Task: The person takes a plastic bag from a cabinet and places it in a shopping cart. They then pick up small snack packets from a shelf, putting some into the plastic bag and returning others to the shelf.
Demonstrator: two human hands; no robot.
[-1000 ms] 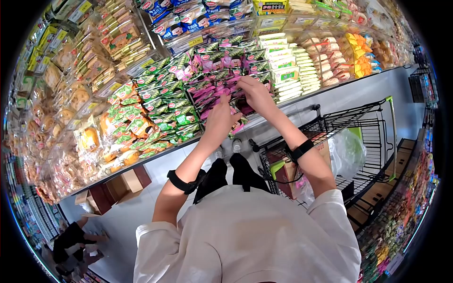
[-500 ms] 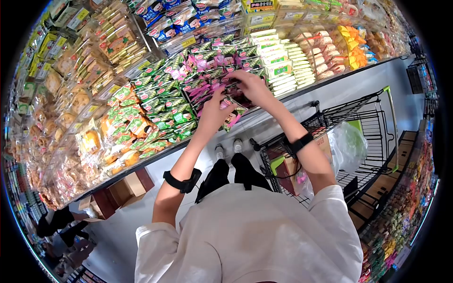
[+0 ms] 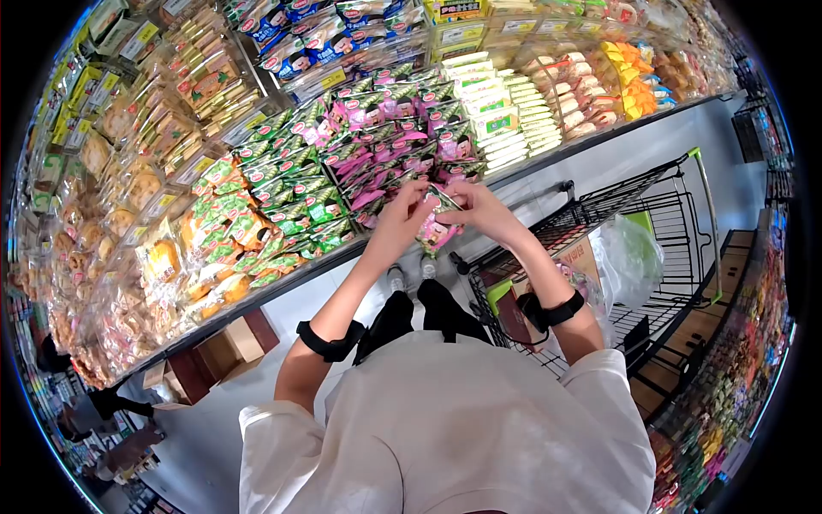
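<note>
Between my two hands is a pink and green snack packet [image 3: 434, 230], held just in front of the display's front edge. My left hand [image 3: 399, 220] grips its left side, fingers closed at the top corner. On the opposite side, my right hand [image 3: 485, 211] pinches the upper right part of the packet. Behind them lie rows of similar pink snack packets [image 3: 390, 158] in the display. Green snack packets [image 3: 295, 190] are stacked to their left, and white and green packets [image 3: 497, 120] to their right.
A black wire shopping cart [image 3: 634, 223] with a clear plastic bag [image 3: 629, 253] stands on my right. An open cardboard box [image 3: 227, 355] is on the floor under the display at left. The display's dark front edge [image 3: 300, 278] runs diagonally before me. People are at far lower left.
My right hand has come off the rows of pink packets and back toward me, onto the packet in my left hand. That packet is now held up between both hands.
</note>
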